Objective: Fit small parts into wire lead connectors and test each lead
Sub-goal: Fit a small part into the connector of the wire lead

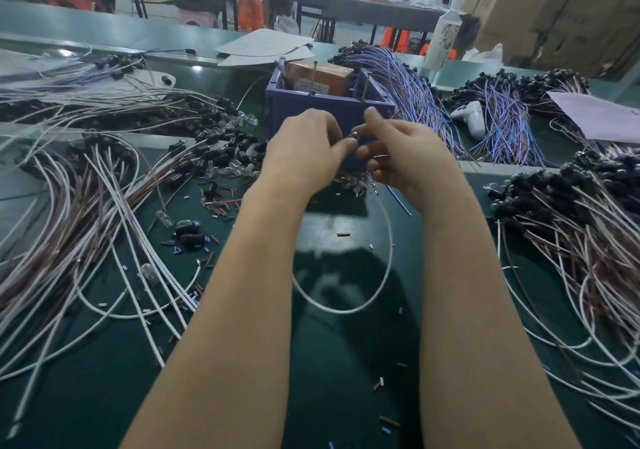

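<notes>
Centrally, my left hand (304,147) and right hand (405,157) meet fingertip to fingertip, both pinching a small part (354,134) that glints; its shape is too blurred to make out. A white lead (390,240) loops below the hands over the green table (346,362), both ends hidden behind my wrists. Behind the hands stands a blue box (311,109), partly covered. Lead piles (86,206) run off the left and right edges.

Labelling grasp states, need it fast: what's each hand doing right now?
Left hand: fingers curled, pinching the end of the white wire.
Right hand: thumb and finger pinching a small part against it; blurred.
</notes>
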`<state>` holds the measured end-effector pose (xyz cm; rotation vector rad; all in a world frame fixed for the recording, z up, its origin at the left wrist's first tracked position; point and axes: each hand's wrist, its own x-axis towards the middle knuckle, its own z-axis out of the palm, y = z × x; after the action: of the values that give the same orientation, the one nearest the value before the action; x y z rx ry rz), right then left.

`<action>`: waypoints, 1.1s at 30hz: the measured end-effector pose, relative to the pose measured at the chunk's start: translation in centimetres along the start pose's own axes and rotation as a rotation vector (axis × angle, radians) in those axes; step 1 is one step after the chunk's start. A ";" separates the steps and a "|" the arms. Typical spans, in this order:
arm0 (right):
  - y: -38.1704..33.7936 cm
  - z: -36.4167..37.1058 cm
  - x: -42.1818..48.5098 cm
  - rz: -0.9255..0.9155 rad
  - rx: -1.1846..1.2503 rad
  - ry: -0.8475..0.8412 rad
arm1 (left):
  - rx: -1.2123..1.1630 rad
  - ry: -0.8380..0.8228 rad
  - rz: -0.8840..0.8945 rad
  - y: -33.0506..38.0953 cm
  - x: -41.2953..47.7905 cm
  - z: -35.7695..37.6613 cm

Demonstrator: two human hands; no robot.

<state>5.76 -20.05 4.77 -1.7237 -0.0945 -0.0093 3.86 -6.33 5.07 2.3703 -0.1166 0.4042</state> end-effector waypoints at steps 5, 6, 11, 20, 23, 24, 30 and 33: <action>0.4 0.4 0.2 -0.078 -0.009 -0.014 | -0.128 -0.080 0.087 -0.6 -0.2 -0.1; 0.6 0.4 0.2 -0.057 0.127 -0.049 | -0.186 -0.095 0.100 -0.6 -0.2 -0.3; 0.6 0.9 0.0 -0.035 0.351 -0.134 | -0.376 -0.123 0.086 -1.4 -0.4 -0.9; 0.1 0.0 0.8 -0.248 -0.107 0.349 | -0.269 -0.085 -0.089 -2.9 -0.3 -1.4; 2.7 1.8 0.8 -0.051 -0.295 0.221 | -0.399 0.059 -0.046 -1.6 -0.1 -2.1; 3.6 2.6 1.0 -0.022 -0.401 0.181 | -0.401 0.091 -0.037 -1.3 0.1 -2.1; 4.8 3.5 1.2 -0.028 -0.704 0.182 | -0.465 0.121 0.021 -1.2 0.0 -1.8; 3.7 3.5 0.8 -0.098 -0.431 0.203 | -0.543 0.094 0.025 -1.2 0.0 -1.3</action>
<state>6.60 -17.10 0.60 -2.1357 -0.0275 -0.2951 3.78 -4.55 5.23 1.8151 -0.1863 0.4320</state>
